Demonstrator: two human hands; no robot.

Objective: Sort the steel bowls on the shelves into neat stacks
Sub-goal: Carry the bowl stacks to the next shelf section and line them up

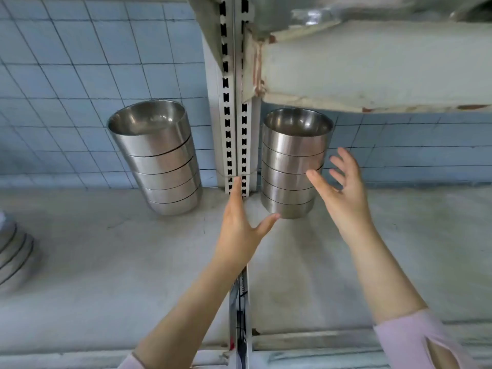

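Two stacks of several steel bowls each stand on the grey shelf [133,262] against the tiled wall. The right stack [292,166] sits just right of the slotted upright. The left stack [162,161] sits left of it. My left hand [239,225] is open at the lower left of the right stack, its thumb tip at the bottom bowl's edge. My right hand [340,193] is open with fingers spread, just in front and to the right of that stack, its thumb over the middle bowls. Neither hand grips a bowl.
A slotted metal upright [234,102] rises between the two stacks. An upper shelf [372,65] overhangs the right stack closely. A third leaning stack of steel bowls [13,251] shows at the far left edge. Blue tiles cover the back wall.
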